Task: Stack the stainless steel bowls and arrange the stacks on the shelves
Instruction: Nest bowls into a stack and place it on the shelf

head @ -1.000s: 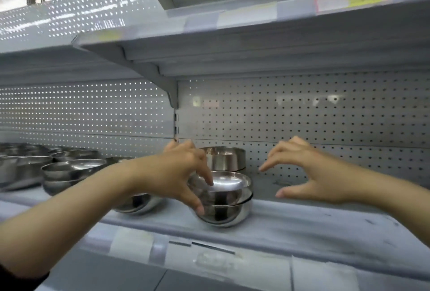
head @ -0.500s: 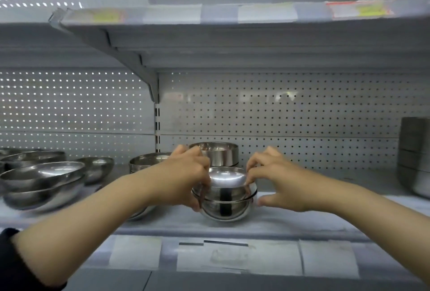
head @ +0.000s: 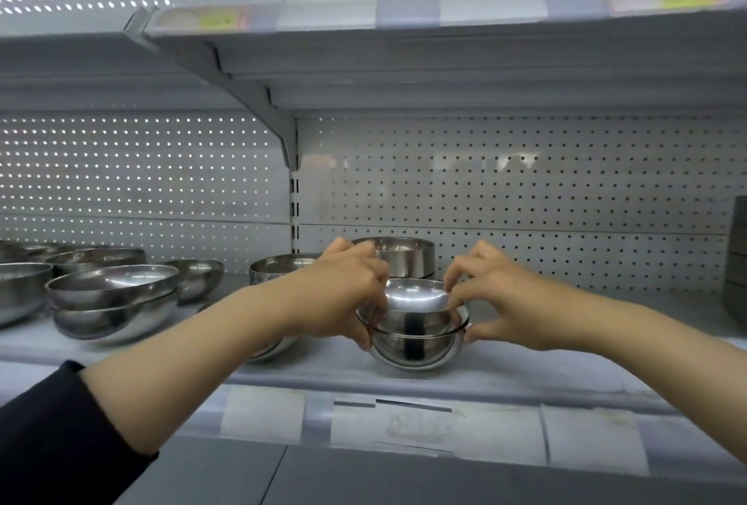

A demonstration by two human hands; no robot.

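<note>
Two hands close on the bowl stack (head: 416, 326) at centre frame on the shelf (head: 525, 375): left hand (head: 343, 294) and right hand (head: 501, 302) curl fingers round its rims. Keep your grip level, seat the top bowl (head: 416, 296) squarely, then slide back.

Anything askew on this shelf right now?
Nothing damaged or spilled. The stack held by both hands sits level. The left stack looks slightly uneven, its top bowl tilted in the lower one. A pale bracket lies loose on the shelf edge.
</note>
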